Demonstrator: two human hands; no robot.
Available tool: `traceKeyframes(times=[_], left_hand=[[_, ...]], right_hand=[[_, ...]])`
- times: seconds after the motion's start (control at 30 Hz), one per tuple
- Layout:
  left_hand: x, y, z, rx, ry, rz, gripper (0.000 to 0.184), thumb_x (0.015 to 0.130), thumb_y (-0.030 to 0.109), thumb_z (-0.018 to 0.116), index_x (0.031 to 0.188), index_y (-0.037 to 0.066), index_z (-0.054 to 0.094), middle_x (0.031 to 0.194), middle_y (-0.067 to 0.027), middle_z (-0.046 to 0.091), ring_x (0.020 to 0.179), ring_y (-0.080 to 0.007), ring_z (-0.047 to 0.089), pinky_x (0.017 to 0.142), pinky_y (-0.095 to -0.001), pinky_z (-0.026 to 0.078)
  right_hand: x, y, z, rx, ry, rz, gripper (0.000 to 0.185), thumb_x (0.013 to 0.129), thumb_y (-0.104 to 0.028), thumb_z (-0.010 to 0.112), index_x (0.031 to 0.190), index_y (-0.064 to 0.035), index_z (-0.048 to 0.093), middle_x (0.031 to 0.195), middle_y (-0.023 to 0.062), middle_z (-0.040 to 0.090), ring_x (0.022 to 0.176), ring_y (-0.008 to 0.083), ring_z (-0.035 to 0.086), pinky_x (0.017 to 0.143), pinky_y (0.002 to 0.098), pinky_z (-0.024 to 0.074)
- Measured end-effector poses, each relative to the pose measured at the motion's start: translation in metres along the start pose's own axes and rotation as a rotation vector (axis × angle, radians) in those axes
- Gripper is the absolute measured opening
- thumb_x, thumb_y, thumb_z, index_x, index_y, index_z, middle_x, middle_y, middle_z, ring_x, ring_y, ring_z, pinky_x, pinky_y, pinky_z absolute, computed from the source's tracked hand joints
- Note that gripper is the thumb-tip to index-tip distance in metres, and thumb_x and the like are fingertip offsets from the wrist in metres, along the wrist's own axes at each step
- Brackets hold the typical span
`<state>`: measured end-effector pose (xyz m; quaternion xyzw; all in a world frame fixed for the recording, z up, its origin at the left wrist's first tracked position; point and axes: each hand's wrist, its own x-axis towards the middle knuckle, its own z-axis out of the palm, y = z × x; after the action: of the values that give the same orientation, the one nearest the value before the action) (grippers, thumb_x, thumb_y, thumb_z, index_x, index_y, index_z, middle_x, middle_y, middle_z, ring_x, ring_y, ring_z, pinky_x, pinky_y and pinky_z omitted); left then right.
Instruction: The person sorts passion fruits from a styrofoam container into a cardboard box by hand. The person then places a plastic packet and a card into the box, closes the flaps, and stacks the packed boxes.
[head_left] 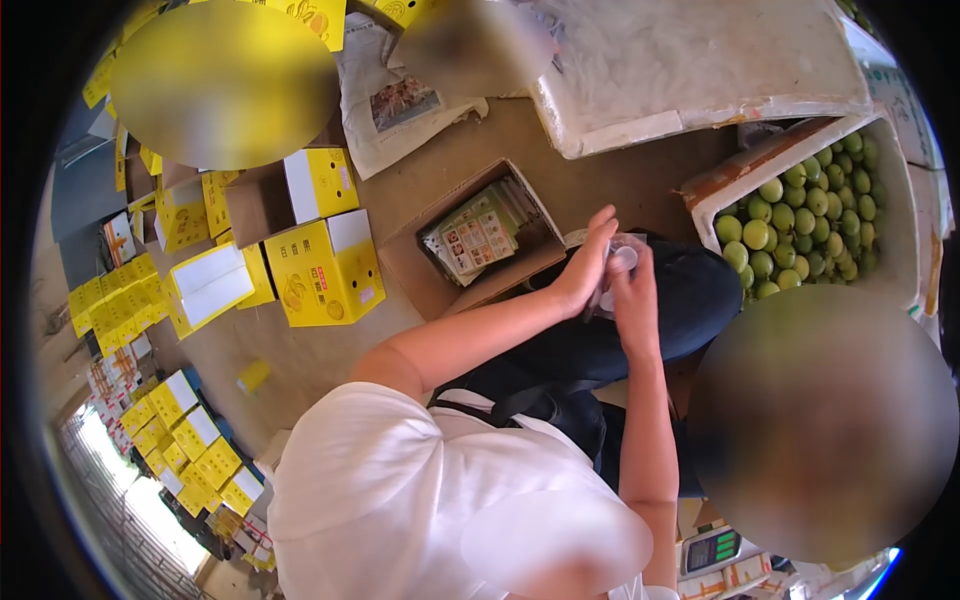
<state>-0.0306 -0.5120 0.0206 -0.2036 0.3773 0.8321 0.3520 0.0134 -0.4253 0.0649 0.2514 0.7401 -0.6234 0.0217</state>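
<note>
My left hand [588,262] has its fingers stretched upward, its palm side against a small clear plastic packet [604,300]. My right hand [634,292] closes on the same packet from the other side. A round whitish translucent disc [625,257] shows at the top between the hands; its exact kind is unclear. Both hands are above my dark-trousered leg [690,295]. Just left of them stands an open cardboard box [535,270] holding stacks of printed picture cards [480,238].
A white foam box [903,225] of round green fruit [805,215] stands at right, near a large foam lid [700,65]. Yellow cartons [318,272] are stacked at left. Newspaper [405,105] lies on the floor. A scale [712,548] sits at lower right. Blurred patches hide some areas.
</note>
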Motion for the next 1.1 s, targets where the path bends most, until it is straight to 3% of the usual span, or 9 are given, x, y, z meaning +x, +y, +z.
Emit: traceKeyframes(times=[0.07, 0.3, 0.57, 0.67, 0.77, 0.8, 0.83, 0.9, 1.1], left_hand=[[-0.018, 0.015, 0.007, -0.188, -0.027, -0.117, 0.056, 0.098, 0.042, 0.04, 0.145, 0.013, 0.027, 0.113, -0.0084, 0.056, 0.104, -0.02, 0.054, 0.092, -0.0334, 0.042], [-0.041, 0.039, -0.051, -0.19, -0.233, -0.135, 0.053, 0.1, 0.043, 0.035, 0.142, 0.011, 0.029, 0.13, -0.0136, 0.048, 0.118, -0.0288, 0.05, 0.103, -0.0445, 0.036], [-0.062, 0.051, -0.049, 0.244, -0.211, 0.174, 0.044, 0.102, 0.036, 0.037, 0.123, 0.001, 0.051, 0.115, -0.0091, 0.059, 0.109, -0.0145, 0.055, 0.093, -0.0297, 0.046], [-0.032, 0.058, -0.127, 1.519, 0.145, 0.3, 0.025, 0.09, 0.017, 0.054, 0.108, 0.0, 0.058, 0.107, -0.0166, 0.061, 0.103, -0.0287, 0.059, 0.091, -0.0379, 0.049], [0.003, -0.012, -0.249, 2.204, 0.355, 0.367, 0.032, 0.08, 0.011, 0.052, 0.109, -0.001, 0.059, 0.115, -0.0242, 0.055, 0.109, -0.0407, 0.053, 0.098, -0.0517, 0.041], [0.011, -0.016, -0.275, 2.304, 0.139, 0.191, 0.036, 0.082, 0.012, 0.05, 0.115, -0.002, 0.056, 0.121, -0.0245, 0.051, 0.114, -0.0397, 0.05, 0.098, -0.06, 0.038], [0.01, -0.004, -0.268, 1.988, 0.171, 0.043, 0.041, 0.083, 0.014, 0.049, 0.122, 0.002, 0.054, 0.125, -0.0238, 0.048, 0.113, -0.0399, 0.049, 0.094, -0.0646, 0.038], [0.013, -0.013, -0.252, 2.412, 0.13, 0.274, 0.035, 0.085, 0.014, 0.047, 0.117, 0.0, 0.054, 0.115, -0.025, 0.054, 0.11, -0.0418, 0.05, 0.086, -0.0554, 0.047], [-0.012, 0.006, -0.214, 1.967, 0.194, 0.296, 0.022, 0.081, 0.009, 0.05, 0.088, 0.0, 0.069, 0.091, -0.022, 0.068, 0.086, -0.0372, 0.066, 0.077, -0.0458, 0.054]], right_hand=[[-0.003, 0.013, 0.001, -0.175, -0.003, -0.072, 0.041, 0.084, -0.018, 0.07, 0.116, -0.0004, 0.052, 0.101, 0.0067, 0.055, 0.081, 0.0134, 0.058, 0.074, 0.0244, 0.046], [-0.017, -0.007, 0.002, 0.301, -0.102, 0.198, 0.025, 0.083, -0.003, 0.068, 0.105, -0.0015, 0.057, 0.094, 0.0029, 0.062, 0.078, 0.0079, 0.058, 0.07, 0.0209, 0.047], [-0.047, 0.004, 0.021, 0.066, -0.209, 0.221, 0.021, 0.083, -0.02, 0.07, 0.091, -0.0007, 0.065, 0.075, 0.0012, 0.064, 0.067, 0.0077, 0.057, 0.061, 0.0245, 0.0448], [-0.062, -0.01, 0.005, 0.214, -0.086, 0.339, 0.016, 0.087, -0.025, 0.066, 0.089, -0.0089, 0.064, 0.07, -0.0047, 0.058, 0.058, 0.0038, 0.05, 0.051, 0.0213, 0.0394], [-0.056, 0.002, 0.001, 0.473, -0.031, 0.366, 0.023, 0.084, -0.026, 0.07, 0.094, -0.0103, 0.057, 0.073, -0.0022, 0.056, 0.057, 0.0082, 0.054, 0.047, 0.0237, 0.0437], [-0.052, -0.004, -0.001, 0.483, -0.143, 0.336, 0.021, 0.085, -0.024, 0.069, 0.092, -0.0091, 0.057, 0.071, -0.0012, 0.055, 0.056, 0.0094, 0.055, 0.045, 0.0236, 0.044], [-0.045, 0.001, 0.001, 0.464, -0.203, 0.283, 0.019, 0.086, -0.023, 0.068, 0.091, -0.0083, 0.057, 0.07, 0.0006, 0.055, 0.055, 0.01, 0.055, 0.045, 0.0231, 0.0438], [-0.034, 0.0, -0.008, 0.331, -0.353, 0.237, 0.025, 0.091, -0.027, 0.062, 0.1, -0.0046, 0.062, 0.077, 0.0029, 0.062, 0.066, 0.0134, 0.058, 0.058, 0.0269, 0.0448], [0.015, -0.067, -0.046, 0.119, -0.326, -0.134, 0.023, 0.09, -0.026, 0.064, 0.081, -0.005, 0.064, 0.066, -0.0023, 0.059, 0.055, 0.005, 0.047, 0.047, 0.0213, 0.0357]])
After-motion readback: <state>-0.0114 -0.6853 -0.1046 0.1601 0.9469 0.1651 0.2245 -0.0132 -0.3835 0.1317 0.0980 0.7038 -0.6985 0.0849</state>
